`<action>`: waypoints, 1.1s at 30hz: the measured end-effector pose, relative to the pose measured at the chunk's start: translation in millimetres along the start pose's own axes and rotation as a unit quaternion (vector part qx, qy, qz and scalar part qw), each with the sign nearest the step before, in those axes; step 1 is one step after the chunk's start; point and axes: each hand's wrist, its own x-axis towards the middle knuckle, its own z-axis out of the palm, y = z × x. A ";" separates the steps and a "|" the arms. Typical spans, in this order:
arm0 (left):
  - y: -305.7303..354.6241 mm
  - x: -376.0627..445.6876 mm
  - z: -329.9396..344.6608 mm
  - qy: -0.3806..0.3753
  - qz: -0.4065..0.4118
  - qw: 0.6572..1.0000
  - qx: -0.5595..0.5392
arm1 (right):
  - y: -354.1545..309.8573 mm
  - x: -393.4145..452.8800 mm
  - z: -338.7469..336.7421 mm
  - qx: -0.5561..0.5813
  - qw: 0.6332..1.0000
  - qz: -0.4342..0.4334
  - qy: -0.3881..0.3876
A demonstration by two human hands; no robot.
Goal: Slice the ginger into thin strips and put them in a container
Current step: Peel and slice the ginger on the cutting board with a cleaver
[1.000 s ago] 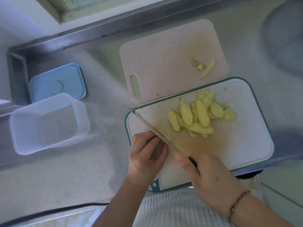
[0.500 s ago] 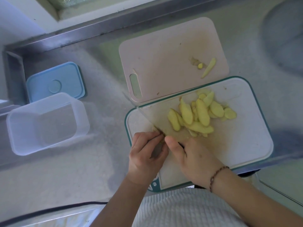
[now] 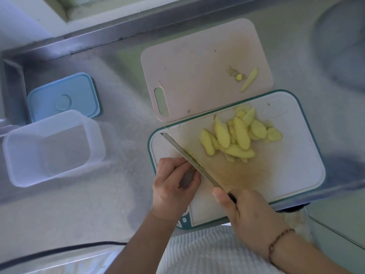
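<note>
A pile of peeled yellow ginger slices (image 3: 237,135) lies on the white cutting board with a teal rim (image 3: 296,159). My right hand (image 3: 243,206) grips the handle of a wide cleaver (image 3: 209,163), whose blade lies across the board's near left part. My left hand (image 3: 173,182) has curled fingers pressed down just left of the blade; what it holds is hidden under the fingers. The clear plastic container (image 3: 49,147) stands at the left and holds nothing.
A pale pink cutting board (image 3: 197,66) with a few ginger scraps (image 3: 247,80) lies behind the white one. A blue lid (image 3: 63,95) sits behind the container. A steel ledge and wall run along the back. A dark cable (image 3: 59,252) crosses the counter's near edge.
The cleaver pushed forward half a second ago and has now drawn back toward me, my right hand moving back with it. My left hand stays in place.
</note>
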 end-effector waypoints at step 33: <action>-0.4 -0.5 0.3 -0.010 -0.014 1.000 0.001 | -36.0 50.3 -3.6 0.075 0.996 -0.050 0.012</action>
